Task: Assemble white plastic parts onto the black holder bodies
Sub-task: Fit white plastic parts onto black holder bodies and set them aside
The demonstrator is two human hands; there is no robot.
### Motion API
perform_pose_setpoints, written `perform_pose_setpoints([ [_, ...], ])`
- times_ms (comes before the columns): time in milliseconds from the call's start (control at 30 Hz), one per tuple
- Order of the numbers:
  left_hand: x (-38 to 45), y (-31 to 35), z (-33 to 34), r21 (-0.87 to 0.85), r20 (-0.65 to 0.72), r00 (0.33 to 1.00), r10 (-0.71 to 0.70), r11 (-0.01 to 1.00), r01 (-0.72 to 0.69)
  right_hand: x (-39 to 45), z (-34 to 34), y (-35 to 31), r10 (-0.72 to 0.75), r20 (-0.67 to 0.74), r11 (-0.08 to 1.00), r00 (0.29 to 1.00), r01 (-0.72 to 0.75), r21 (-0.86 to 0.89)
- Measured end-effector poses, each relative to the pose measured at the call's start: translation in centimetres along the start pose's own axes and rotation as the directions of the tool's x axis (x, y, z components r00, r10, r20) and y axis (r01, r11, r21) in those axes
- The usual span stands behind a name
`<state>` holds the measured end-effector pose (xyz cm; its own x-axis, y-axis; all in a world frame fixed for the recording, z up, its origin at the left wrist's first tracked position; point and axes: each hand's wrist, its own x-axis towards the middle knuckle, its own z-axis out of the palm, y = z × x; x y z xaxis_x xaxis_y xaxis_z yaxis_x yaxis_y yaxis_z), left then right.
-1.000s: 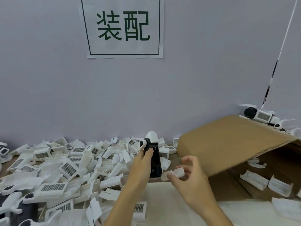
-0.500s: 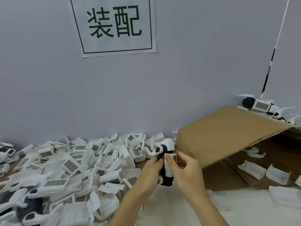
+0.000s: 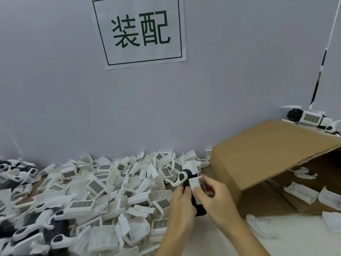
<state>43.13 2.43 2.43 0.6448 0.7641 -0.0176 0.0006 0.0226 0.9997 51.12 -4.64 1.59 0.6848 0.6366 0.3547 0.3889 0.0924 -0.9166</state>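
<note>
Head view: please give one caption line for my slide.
Both hands press a white grille part onto a black holder body beside the heap of white parts.

The black holder body (image 3: pixel 198 206) looks like matt black plastic, and the white part (image 3: pixel 197 183) pressed against it is smooth white plastic with a dark gridded patch (printed or moulded, cannot tell). The loose white parts (image 3: pixel 103 189) heaped along the table's far edge share that faintly glossy plastic finish. The box (image 3: pixel 262 154) at the table's right edge is plain brown cardboard, matt, ragged along its torn flap. The wall sign (image 3: pixel 140 30) is thin white paper.
</note>
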Motion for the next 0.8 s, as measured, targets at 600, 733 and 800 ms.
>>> perform_pose_setpoints([
  [600, 2.7, -1.0, -0.6, -0.258, 0.035, 0.995, 0.097, 0.962, -0.085, 0.9, 1.7, 1.4, -0.239, -0.136, 0.943, 0.961, 0.197, -0.269],
  [733, 2.6, -0.9, -0.6, -0.270, 0.031, 0.993, 0.114, 0.957, -0.101, 1.0, 1.8, 1.5, -0.241, -0.115, 0.942, 0.964, 0.203, -0.269],
  [800, 2.5, -0.9, -0.7, -0.281, 0.041, 0.991, 0.131, 0.953, -0.115, 0.9, 1.9, 1.3, -0.233, -0.129, 0.949, 0.964, 0.197, -0.244],
])
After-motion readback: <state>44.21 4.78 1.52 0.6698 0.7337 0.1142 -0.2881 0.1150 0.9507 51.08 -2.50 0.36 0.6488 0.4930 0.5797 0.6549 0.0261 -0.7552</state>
